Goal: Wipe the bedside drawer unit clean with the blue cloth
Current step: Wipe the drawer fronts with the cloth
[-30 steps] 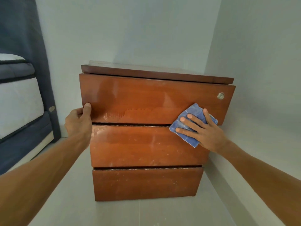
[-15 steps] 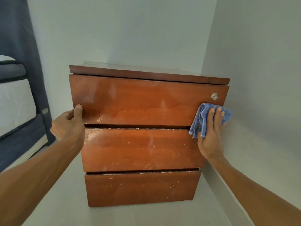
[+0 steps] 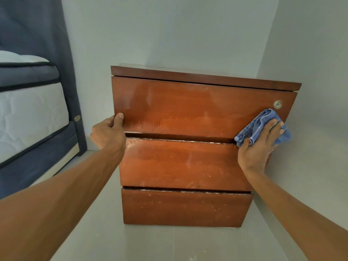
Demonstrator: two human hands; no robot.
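Observation:
The brown wooden bedside drawer unit (image 3: pixel 188 162) with three drawer fronts stands on the floor in a room corner. A wet streaky band runs along the lower part of its top drawer front; the two lower fronts look dusty. The crumpled blue cloth (image 3: pixel 263 123) lies against the right end of the top drawer, just below the round metal lock (image 3: pixel 277 104). My right hand (image 3: pixel 258 146) presses the cloth against the wood at the unit's right edge with straight fingers. My left hand (image 3: pixel 109 132) grips the left edge of the top drawer, thumb on the front.
A bed with a white mattress (image 3: pixel 28 113) and a dark blue base (image 3: pixel 37 166) stands at the left. Pale walls close in behind and to the right of the unit. Grey floor (image 3: pixel 160 245) lies in front.
My right hand has slid the cloth from the middle-right of the top drawer to its right edge and turned upright. My left hand keeps its grip on the left edge.

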